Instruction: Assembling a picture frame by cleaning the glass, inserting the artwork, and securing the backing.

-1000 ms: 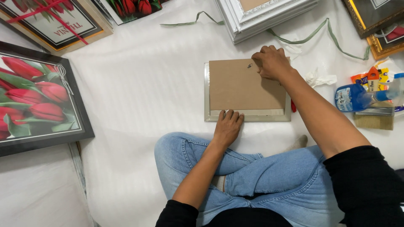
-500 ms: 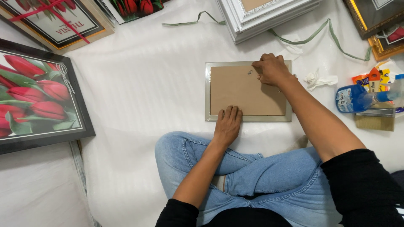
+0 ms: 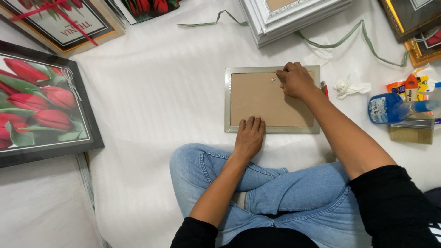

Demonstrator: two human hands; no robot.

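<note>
A silver picture frame (image 3: pixel 228 98) lies face down on the white sheet, its brown backing board (image 3: pixel 257 101) up. My left hand (image 3: pixel 249 136) presses flat on the frame's near edge, fingers together. My right hand (image 3: pixel 296 80) is bunched at the far right of the backing, fingertips pinching beside a small metal hanger (image 3: pixel 273 80). What the fingers hold is hidden. A red tool (image 3: pixel 325 88) lies just right of the frame.
A black-framed tulip picture (image 3: pixel 41 105) lies at left. More frames sit along the top: a white one (image 3: pixel 294 18) and gold ones (image 3: pixel 413 27). A blue bottle (image 3: pixel 390 108), brush (image 3: pixel 411 131), crumpled tissue (image 3: pixel 349 86) and green ribbon (image 3: pixel 349 39) lie right. My crossed legs in jeans (image 3: pixel 275 193) are below.
The view has shifted slightly; both hands have stayed on the frame. My right hand has nudged a little toward the hanger.
</note>
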